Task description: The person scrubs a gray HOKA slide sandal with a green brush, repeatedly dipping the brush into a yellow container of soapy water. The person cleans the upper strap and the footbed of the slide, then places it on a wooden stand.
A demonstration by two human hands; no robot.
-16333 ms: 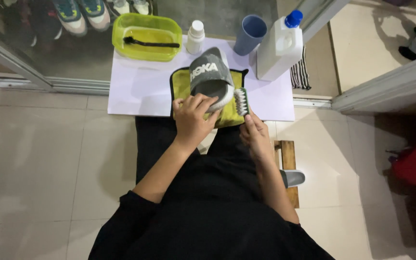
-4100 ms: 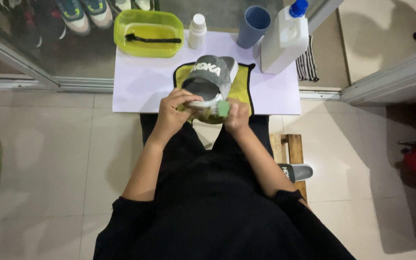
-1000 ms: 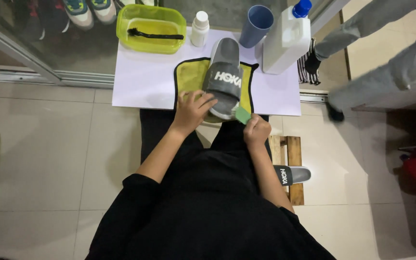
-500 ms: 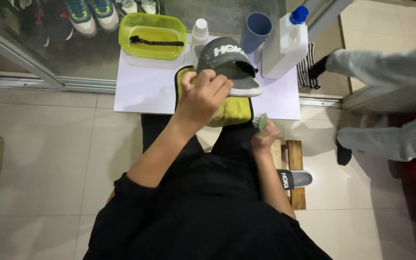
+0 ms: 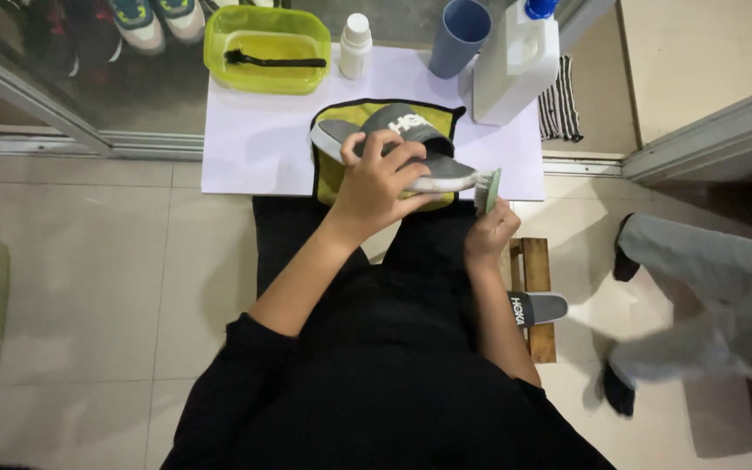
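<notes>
From the head view we see our left hand [image 5: 374, 181] wrapped over a grey slide sandal [image 5: 398, 148], fingers curled across its strap and thumb beneath, holding it tilted on its side over a yellow-green cloth [image 5: 332, 174] that lies on a white sheet [image 5: 254, 139]. Our right hand [image 5: 489, 235] is closed around a small green-backed brush [image 5: 486, 190], whose bristles touch the sandal's pale sole edge at one end. Beyond the sheet stand a lime tub [image 5: 265, 36] with a dark brush lying in it, a small white bottle [image 5: 355, 45], a blue cup [image 5: 459, 35] and a white jug [image 5: 515, 61]. A second sandal [image 5: 537, 307] rests on a wooden stool [image 5: 537, 296] just beside our right forearm, and another person's grey trouser legs [image 5: 707, 305] pass close on the right. We judge that the sandal, balanced on edge, could twist out of the left grip under hard scrubbing, and that the passer-by could knock the stool.
</notes>
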